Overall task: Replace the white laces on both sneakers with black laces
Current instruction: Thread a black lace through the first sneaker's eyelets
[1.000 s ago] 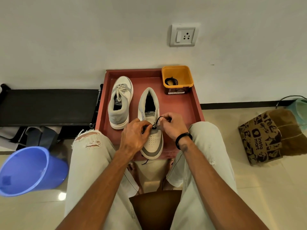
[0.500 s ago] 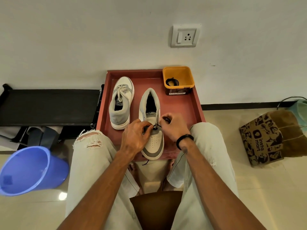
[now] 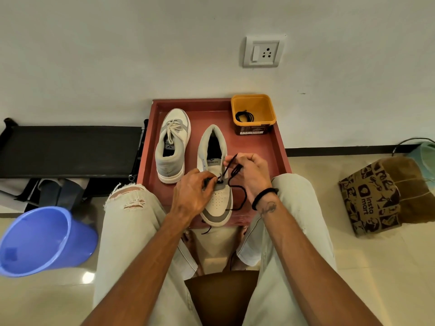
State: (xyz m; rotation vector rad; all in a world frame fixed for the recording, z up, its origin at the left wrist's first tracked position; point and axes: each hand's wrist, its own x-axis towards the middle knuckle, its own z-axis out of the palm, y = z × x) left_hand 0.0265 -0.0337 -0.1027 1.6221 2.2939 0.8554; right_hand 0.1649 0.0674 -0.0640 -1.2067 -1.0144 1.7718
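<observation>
Relacing, first sneaker point(image 3: 217, 182): we are pinching black lace point(image 3: 237, 171) in right hand point(image 3: 250, 172), left hand point(image 3: 195, 194) clamped at lowest eyelets; next, cross upward.

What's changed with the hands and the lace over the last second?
The right hand has lifted up and away from the eyelet, drawing the black lace through so a longer loop now trails beside the near sneaker. The left hand still pinches at the eyelet. The laced sneaker, orange tub and tray haven't moved.
</observation>
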